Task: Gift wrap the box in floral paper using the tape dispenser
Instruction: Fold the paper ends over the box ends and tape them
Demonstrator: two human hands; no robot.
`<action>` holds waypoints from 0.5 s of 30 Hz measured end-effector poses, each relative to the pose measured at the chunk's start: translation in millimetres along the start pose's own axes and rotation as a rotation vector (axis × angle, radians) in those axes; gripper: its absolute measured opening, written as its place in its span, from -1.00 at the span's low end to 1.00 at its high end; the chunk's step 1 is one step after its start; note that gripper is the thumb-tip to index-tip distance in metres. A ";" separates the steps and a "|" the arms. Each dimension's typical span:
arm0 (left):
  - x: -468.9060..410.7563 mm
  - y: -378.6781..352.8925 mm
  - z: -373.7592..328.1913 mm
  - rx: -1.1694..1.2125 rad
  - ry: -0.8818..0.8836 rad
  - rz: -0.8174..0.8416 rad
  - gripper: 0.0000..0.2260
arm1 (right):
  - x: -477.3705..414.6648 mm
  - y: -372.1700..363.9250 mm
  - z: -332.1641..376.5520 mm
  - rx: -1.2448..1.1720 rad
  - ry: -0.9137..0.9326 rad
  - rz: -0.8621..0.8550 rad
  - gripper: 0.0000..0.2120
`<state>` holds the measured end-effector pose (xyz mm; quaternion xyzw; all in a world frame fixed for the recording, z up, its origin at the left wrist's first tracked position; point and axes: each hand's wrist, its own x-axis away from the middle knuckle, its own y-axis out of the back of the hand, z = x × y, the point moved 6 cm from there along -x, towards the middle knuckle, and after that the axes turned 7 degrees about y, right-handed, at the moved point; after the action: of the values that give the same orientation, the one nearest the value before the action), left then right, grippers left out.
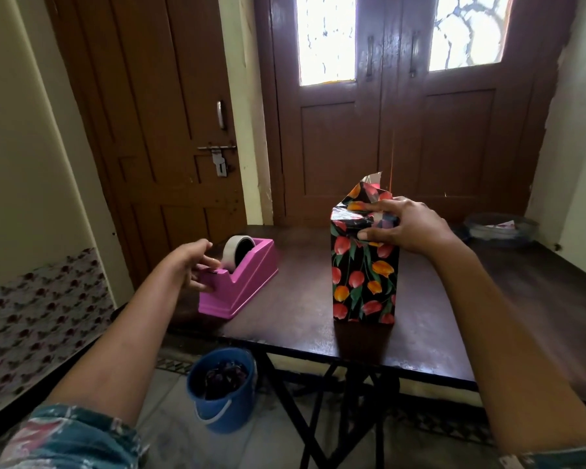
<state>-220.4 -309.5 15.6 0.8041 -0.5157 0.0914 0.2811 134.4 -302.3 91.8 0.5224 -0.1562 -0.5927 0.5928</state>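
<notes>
A tall box wrapped in black paper with red and orange tulips stands upright on the dark wooden table. Its top paper flaps are folded in, and one loose flap sticks up. My right hand grips the folded top, thumb on the near face and fingers over the folds. To the left sits a pink tape dispenser with a roll of clear tape. My left hand is at the dispenser's cutter end, fingers curled around it; whether it pinches tape I cannot tell.
A blue bucket with dark contents stands on the floor under the table's front-left edge. A flowered cloth surface lies at the far left. A grey basin sits on the floor beyond the table's right side. Brown doors fill the background.
</notes>
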 end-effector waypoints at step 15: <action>-6.6 10.9 45.0 0.494 -0.308 -0.064 -0.88 | 2.6 -0.5 0.4 0.001 -0.001 -0.003 -0.44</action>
<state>-239.4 -332.3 -20.5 0.8686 -0.4887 0.0820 -0.0023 134.5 -304.6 90.4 0.5227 -0.1558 -0.5938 0.5915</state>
